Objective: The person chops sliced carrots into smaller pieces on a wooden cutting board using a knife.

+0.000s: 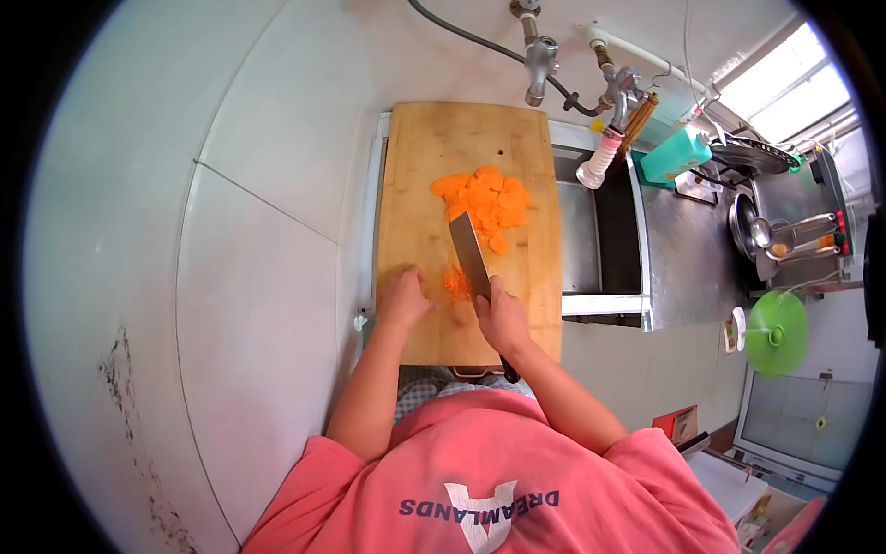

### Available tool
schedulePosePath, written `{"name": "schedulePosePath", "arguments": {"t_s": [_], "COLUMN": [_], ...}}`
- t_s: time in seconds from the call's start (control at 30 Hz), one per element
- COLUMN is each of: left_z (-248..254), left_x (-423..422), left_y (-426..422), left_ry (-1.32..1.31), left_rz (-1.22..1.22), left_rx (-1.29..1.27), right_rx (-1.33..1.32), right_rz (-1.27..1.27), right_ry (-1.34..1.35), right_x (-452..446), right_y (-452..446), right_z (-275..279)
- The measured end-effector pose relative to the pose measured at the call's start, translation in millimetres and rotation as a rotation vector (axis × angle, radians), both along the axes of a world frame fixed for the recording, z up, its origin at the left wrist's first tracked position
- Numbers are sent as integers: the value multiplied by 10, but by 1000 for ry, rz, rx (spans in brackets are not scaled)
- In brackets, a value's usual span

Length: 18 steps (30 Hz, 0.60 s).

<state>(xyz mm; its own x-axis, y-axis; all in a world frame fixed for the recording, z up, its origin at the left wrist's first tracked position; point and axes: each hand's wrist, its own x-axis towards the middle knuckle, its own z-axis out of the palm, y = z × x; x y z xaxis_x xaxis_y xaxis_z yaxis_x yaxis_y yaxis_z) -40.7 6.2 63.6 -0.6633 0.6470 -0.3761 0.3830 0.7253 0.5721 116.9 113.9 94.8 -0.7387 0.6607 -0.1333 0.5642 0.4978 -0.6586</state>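
A wooden cutting board (pixel 420 166) lies lengthwise in front of me. Sliced carrot rounds (pixel 487 198) are heaped on its far half. Closer to me is a small pile of finely chopped carrot (pixel 455 284). My right hand (pixel 504 323) grips a cleaver (pixel 470 251) where blade and handle meet, its dark handle jutting out toward my body. The blade slants over the board, between the slices and the chopped bits. On the board's left side rests my left hand (pixel 404 297), fingers loosely bent and thumb apart, with nothing visible in it.
Right of the board is a metal sink (pixel 580 231), under wall taps (pixel 541 65) and a ribbed white spout (pixel 600 159). Further right, a steel counter (pixel 683 249) bears a teal container (pixel 676 157) and pans (pixel 741 224). A tiled wall (pixel 268 277) stands close on the left.
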Motion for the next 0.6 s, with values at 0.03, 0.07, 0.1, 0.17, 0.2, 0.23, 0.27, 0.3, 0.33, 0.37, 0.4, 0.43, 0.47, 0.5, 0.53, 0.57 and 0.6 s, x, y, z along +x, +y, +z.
{"name": "schedulePosePath", "arguments": {"t_s": [0.03, 0.07, 0.1, 0.17, 0.2, 0.23, 0.27, 0.3, 0.33, 0.37, 0.4, 0.43, 0.47, 0.5, 0.53, 0.57, 0.6], "left_z": [9, -23, -49, -107, -59, -23, -55, -140, -188, -242, -252, -264, -274, -226, -199, -213, -245], "left_x": [-7, 15, 59, 117, 159, 185, 200, 229, 275, 349, 443, 521, 588, 658, 730, 800, 860], "left_y": [29, 40, 35, 38, 71, 96, 97, 87, 72, 50, 31, 0, -40, -64, -75, -87, -110], "left_ry": [54, 55, 38, 21, 33, 45, 50, 42, 31, 31, 183, 337, 337, 460, 580, 577, 583], "left_rz": [-89, -94, -101, -105, -75, -47, -50, -7, 37, 38, 46, 53, 52, -82, -218, -219, -301], "left_rx": [-88, -85, -82, -81, -30, 23, 24, 169, 314, 315, 438, 558, 556, 528, 499, 502, 401], "right_rx": [-11, -23, -22, 2, 2, -13, -27, -23, -44, -66, -67, -76, -84, -83, -123, -164, -163], "right_rz": [1, 5, 4, -6, -6, -11, -17, -21, -37, -51, -48, -70, -93, -96, -83, -69, -70], "right_ry": [-11, -22, -22, 19, 21, 25, 30, 35, 13, -10, -11, 30, 71, 68, 47, 26, 25], "right_x": [3, 7, 12, 15, 15, 19, 17, 8, 5, 5, 3, 3, 14, 27, 36, 37, 26], "right_y": [-2, -2, -6, -22, -26, -23, -17, -9, -3, 0, 5, 10, 14, 24, 45, 60, 63], "right_z": [-8, -19, -36, -70, -63, -48, -29, -13, 0, 6, -11, -51, -80, -87, -90, -91, -65]}}
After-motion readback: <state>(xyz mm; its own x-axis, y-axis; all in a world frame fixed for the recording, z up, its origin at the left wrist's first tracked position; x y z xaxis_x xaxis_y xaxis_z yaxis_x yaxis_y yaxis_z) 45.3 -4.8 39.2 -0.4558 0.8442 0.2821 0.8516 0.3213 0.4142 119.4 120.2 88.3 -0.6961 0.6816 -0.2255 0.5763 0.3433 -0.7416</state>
